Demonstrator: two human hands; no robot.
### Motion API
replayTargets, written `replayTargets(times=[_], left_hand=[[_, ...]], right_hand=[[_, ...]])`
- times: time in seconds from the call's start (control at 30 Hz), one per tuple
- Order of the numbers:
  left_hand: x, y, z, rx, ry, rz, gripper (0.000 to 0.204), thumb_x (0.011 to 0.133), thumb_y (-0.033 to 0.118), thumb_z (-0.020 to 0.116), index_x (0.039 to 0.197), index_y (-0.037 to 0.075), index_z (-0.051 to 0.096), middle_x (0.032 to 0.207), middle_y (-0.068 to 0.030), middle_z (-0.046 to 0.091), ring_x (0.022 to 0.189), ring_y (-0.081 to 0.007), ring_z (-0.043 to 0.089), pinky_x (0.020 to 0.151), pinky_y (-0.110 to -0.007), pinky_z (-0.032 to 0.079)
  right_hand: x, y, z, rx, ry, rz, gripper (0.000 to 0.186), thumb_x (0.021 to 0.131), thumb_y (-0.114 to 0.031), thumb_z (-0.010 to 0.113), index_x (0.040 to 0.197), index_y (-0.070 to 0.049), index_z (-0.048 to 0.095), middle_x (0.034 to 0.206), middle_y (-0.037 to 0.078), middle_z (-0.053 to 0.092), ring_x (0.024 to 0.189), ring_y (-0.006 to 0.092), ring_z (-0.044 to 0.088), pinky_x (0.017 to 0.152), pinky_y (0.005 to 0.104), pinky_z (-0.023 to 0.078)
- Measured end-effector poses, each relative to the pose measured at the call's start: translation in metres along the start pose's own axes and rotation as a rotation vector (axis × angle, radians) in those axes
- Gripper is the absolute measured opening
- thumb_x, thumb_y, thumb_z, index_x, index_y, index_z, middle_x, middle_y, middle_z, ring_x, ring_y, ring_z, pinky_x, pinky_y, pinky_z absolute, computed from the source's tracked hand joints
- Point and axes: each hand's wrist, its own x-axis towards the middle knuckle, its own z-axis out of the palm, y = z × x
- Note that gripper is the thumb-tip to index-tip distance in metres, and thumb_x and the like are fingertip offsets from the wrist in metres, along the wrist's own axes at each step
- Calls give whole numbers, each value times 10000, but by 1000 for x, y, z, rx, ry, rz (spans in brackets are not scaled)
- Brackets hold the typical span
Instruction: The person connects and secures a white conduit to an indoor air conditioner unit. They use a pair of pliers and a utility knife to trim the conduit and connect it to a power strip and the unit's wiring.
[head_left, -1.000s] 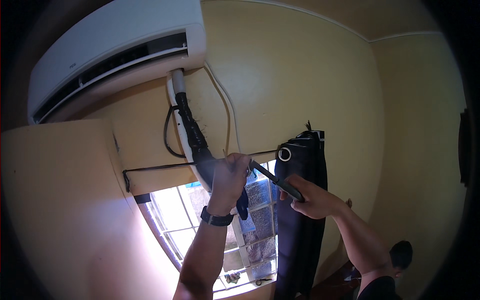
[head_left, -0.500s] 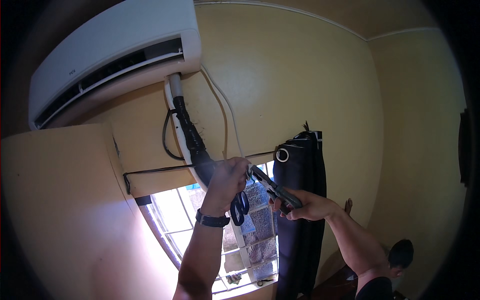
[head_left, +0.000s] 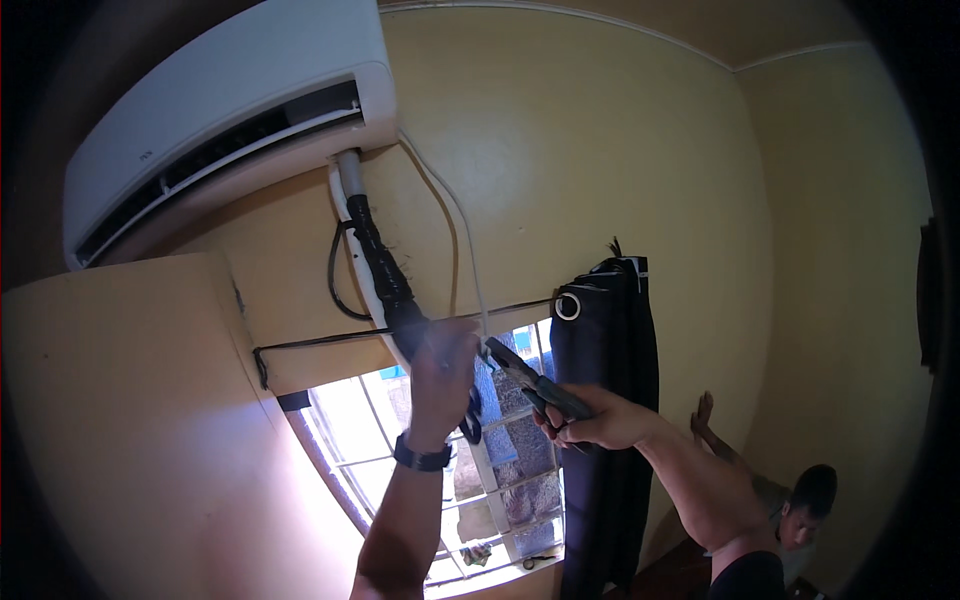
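Note:
Gripped in my right hand (head_left: pixel 610 418) is a pair of pliers (head_left: pixel 535 378) with dark handles, its jaws pointing up and left. The lower end of a thin white cable (head_left: pixel 473 250) comes down close to the jaws. My left hand (head_left: pixel 445 375), with a dark band on its wrist, is raised just left of the jaws, in front of the black-wrapped pipe (head_left: pixel 385 265). Motion smears its fingers, so what they hold cannot be made out. A dark loop (head_left: pixel 472 418) hangs beside this hand, partly hidden by it.
A white wall air conditioner (head_left: pixel 230 120) is at upper left, with a white hose beside the wrapped pipe. Behind my hands is a barred window (head_left: pixel 480 490). A black curtain (head_left: pixel 608 450) hangs on a thin rod to the right. Another person (head_left: pixel 812 495) is low at right.
My left hand has drawn slightly left and down, away from the plier jaws, and is now blurred. The pliers have shifted a little left and down. The other person's head has turned.

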Motion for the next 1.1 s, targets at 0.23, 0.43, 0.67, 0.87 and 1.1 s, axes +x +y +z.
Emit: replayTargets(times=[0.23,0.43,0.67,0.87,1.1], left_hand=[[-19,-22,23,125,533,48,300,936,107,716,1206,-21,687,953,-71,657,776,-130,594,740,-268,509],[-9,-42,12,-295,509,-238,285,1009,327,671,974,45,681,725,36,603,535,-14,458,461,-202,314],[-32,-88,-4,-147,574,-425,363,1032,390,572,982,31,589,756,-14,590,665,-109,544,595,-286,436],[-43,-65,-10,-175,354,-691,451,1037,472,479,1066,49,634,816,-40,645,623,-109,524,507,-271,385],[-37,-68,-16,-146,303,-656,415,1039,499,534,946,108,641,765,19,601,565,-62,464,487,-214,317]], right_hand=[[42,13,51,-478,291,31,217,827,22,601,1014,-43,512,958,119,532,885,244,573,783,376,467],[69,51,72,-882,566,-241,274,785,54,596,1027,-8,482,1008,203,472,903,412,542,791,500,447],[77,89,85,-899,564,-132,245,806,35,583,1031,-5,495,1020,206,493,936,428,567,801,507,456],[72,102,74,-637,448,-82,274,800,7,585,1061,5,502,949,230,511,964,473,557,803,537,464],[81,99,79,-889,640,-204,247,788,-5,597,1023,-11,519,936,218,522,932,451,550,792,511,445]])
